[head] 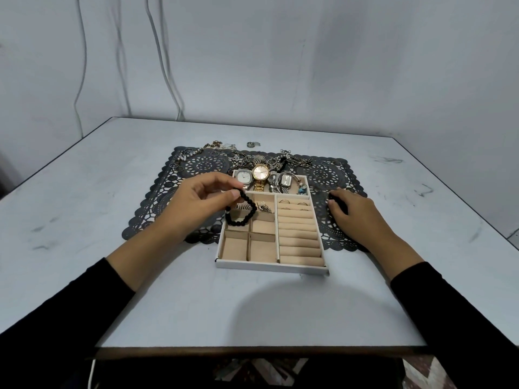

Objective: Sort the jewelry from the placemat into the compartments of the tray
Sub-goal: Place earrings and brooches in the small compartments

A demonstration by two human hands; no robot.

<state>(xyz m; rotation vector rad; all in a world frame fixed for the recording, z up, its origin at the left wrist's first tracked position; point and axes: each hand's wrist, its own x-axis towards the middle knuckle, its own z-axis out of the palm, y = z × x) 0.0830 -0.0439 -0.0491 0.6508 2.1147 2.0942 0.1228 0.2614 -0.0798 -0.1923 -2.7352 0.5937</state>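
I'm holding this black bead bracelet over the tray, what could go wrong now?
The black bead bracelet hangs from a fingertip pinch of your left hand, so it might slip and land across the tray dividers. It also dangles near the small pieces already sorted in a small compartment and could knock them.

I have just one view, from the camera on the person's head. It looks forward and down across the table (112,276), and it sees wide. The near table edge sits low in the picture, and the wall (280,51) fills the top. The tray (269,266) and placemat (323,175) are in the middle, quite close. The left hand (191,203) and right hand (356,214) reach in from the bottom corners.
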